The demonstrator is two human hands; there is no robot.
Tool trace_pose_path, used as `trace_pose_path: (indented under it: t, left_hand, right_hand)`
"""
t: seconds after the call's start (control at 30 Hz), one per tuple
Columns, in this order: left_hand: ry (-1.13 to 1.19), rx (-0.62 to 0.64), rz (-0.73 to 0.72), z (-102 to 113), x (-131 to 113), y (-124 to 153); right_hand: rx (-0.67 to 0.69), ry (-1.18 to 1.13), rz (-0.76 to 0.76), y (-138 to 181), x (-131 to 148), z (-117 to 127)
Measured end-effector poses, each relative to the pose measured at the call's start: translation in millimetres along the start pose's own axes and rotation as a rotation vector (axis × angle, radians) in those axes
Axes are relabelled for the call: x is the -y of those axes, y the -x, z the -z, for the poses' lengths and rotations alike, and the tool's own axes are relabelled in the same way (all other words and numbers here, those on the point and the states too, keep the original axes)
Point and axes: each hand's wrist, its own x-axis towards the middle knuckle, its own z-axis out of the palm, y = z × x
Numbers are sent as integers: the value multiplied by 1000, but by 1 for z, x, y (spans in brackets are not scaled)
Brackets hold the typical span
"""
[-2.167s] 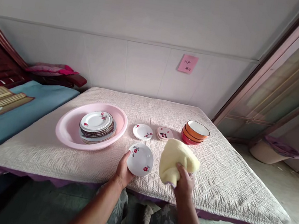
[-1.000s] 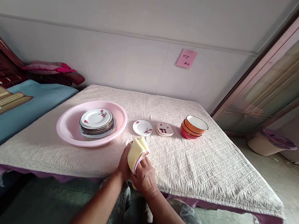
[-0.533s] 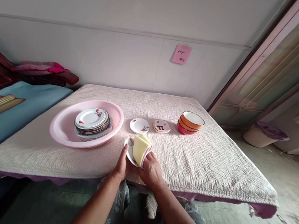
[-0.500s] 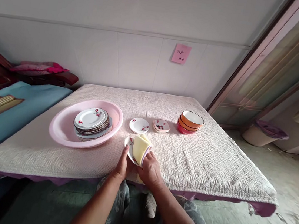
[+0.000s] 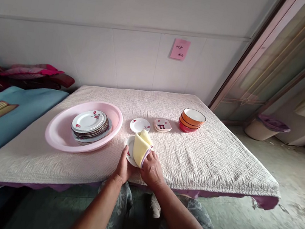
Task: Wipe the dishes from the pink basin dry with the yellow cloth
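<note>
Flower-printed plate [image 5: 130,147], small and white, was held just to the right of the pink basin [image 5: 61,123], off its near half, over the quilted cover [image 5: 206,157]. Its left edge sat in the grip of the left hand [image 5: 125,167]: the thumb lay over the rim onto the face, while the other fingers went out of sight below, so how they were bent could not be told. Folded yellow cloth [image 5: 140,149] covered much of the plate's face, leaving a strip beside the left thumb bare. Fingers of the right hand [image 5: 152,169] were closed on the cloth's purple-edged side, over the plate's right edge; the right thumb was hidden. Inside the basin stood a stack of plates [image 5: 88,121], the top one bearing red flowers. A flowered saucer [image 5: 139,125] lay to the right of the basin, about level with its middle, and square dishes [image 5: 163,124] were stacked farther to its right. Nested bowls [image 5: 192,119], orange above and red at the bottom, stood farther right of the basin again. On the wall beyond, up and right from the basin, hung a pink note [image 5: 180,49].
</note>
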Motion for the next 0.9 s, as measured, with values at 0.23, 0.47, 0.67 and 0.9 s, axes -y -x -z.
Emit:
trace_pose_path:
  t: [0.23,0.47,0.67,0.9]
  left_hand:
    - [60,7,35,15,8,-13]
    - [-12,-97,-61,10,-10,-5]
    - [-12,-46,-52,5,7,-4]
    - [2,-94,-80,12,-7,-7]
  right_hand:
    - [-64,-64,67,7,19,-15]
    - [-51,-8,55,0,11,-3]
    - [-111,-77,-15,8,14,-16]
    - [-55,-59,55,-2,18,-6]
